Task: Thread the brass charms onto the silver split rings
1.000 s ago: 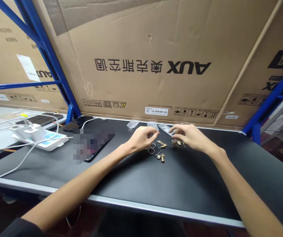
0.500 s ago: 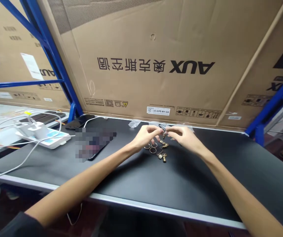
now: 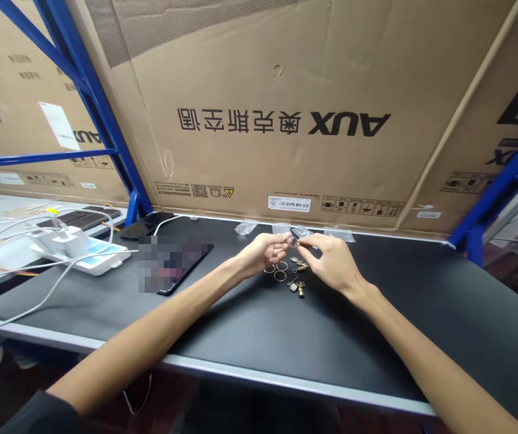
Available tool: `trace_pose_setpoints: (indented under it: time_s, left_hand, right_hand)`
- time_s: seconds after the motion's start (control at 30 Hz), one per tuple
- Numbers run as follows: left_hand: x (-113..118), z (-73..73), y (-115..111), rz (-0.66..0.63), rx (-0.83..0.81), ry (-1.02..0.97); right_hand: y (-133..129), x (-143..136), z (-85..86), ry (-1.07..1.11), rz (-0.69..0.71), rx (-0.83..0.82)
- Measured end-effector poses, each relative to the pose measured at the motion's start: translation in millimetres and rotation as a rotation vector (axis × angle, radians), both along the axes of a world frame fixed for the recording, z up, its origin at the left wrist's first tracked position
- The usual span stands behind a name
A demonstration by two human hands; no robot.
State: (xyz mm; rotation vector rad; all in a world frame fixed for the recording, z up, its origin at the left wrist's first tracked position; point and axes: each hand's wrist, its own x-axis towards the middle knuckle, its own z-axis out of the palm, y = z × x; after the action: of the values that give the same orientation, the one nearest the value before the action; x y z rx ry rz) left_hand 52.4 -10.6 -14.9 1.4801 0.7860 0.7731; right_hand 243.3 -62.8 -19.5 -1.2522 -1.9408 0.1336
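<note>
My left hand (image 3: 265, 252) is closed in a pinch on a small metal ring (image 3: 292, 240), held above the black table. At the other side of that ring, my right hand (image 3: 333, 259) pinches with thumb and forefinger; what lies between these fingertips is too small to make out. Just below the hands, several loose metal key rings (image 3: 279, 276) lie flat. Beside them are small brass-coloured charms or clasps (image 3: 301, 289), with more brass pieces (image 3: 299, 264) partly under the right hand.
Clear plastic bags (image 3: 246, 227) lie along the table's back edge. A phone (image 3: 187, 268) rests to the left, near a white power strip (image 3: 99, 259) with trailing cables. Behind stands a big cardboard box (image 3: 259, 163) between blue rack posts (image 3: 105, 114).
Both hands have turned slightly and their fingertips have come closer together. The left fingers have curled in. A dangling metal piece seen between the hands is now hidden.
</note>
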Motion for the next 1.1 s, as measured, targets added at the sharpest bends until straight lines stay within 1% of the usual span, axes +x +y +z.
trace_pose_setpoints:
  time_s: [0.13, 0.23, 0.33, 0.47, 0.57, 0.73, 0.93, 1.1]
  left_hand:
    - [5, 2.5, -7, 0.058, 0.105, -0.043]
    - [8, 5.3, -13, 0.079, 0.199, -0.051]
    - [8, 5.0, -12, 0.095, 0.255, -0.048]
    - [6, 0.1, -7, 0.101, 0.249, -0.052]
    - [5, -2.1, -6, 0.077, 0.223, -0.059]
    - [5, -1.8, -7, 0.045, 0.213, -0.072]
    - [6, -1.6, -7, 0.057, 0.222, -0.075]
    - [8, -1.7, -8, 0.073, 0.234, -0.084]
  right_hand:
    - [0, -1, 1.4, 0.025, -0.002, 0.030]
    - [-1, 0, 3.6, 0.043, -0.003, 0.026]
    - [-1, 1, 4.8, 0.034, 0.001, 0.009]
    - [-1, 2, 4.7, -0.005, -0.030, 0.009]
    - [-1, 2, 4.2, -0.036, -0.036, 0.021]
    - [-1, 2, 3.5, -0.059, -0.034, 0.026]
    - [-3, 1, 5.7, -0.084, -0.036, 0.044]
    - [-2, 0, 3.5, -0.097, -0.060, 0.059]
